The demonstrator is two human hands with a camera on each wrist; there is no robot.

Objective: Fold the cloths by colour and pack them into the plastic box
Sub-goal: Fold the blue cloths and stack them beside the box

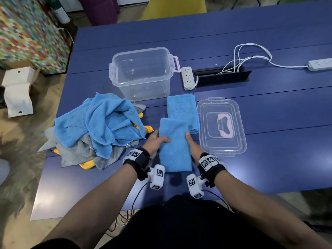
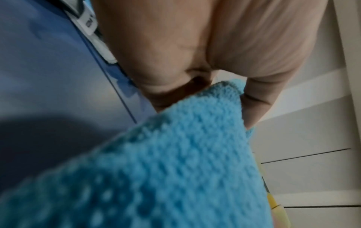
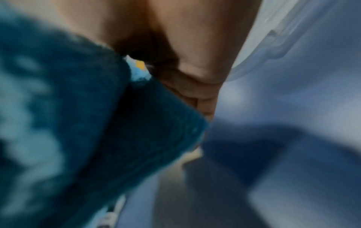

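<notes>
**No words to read**

No words or numbers can be read here. The wrist bands and the small white blocks fixed to them carry black-and-white square code marks, but these are patterns, not letters. In the left wrist view a white tag near the top has dark print on it. The print is too blurry to read.

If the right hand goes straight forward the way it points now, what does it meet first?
Probably the folded blue cloth stack lying just beyond the cloth that the right hand holds; the plastic box stands farther on. Depth is uncertain.
</notes>
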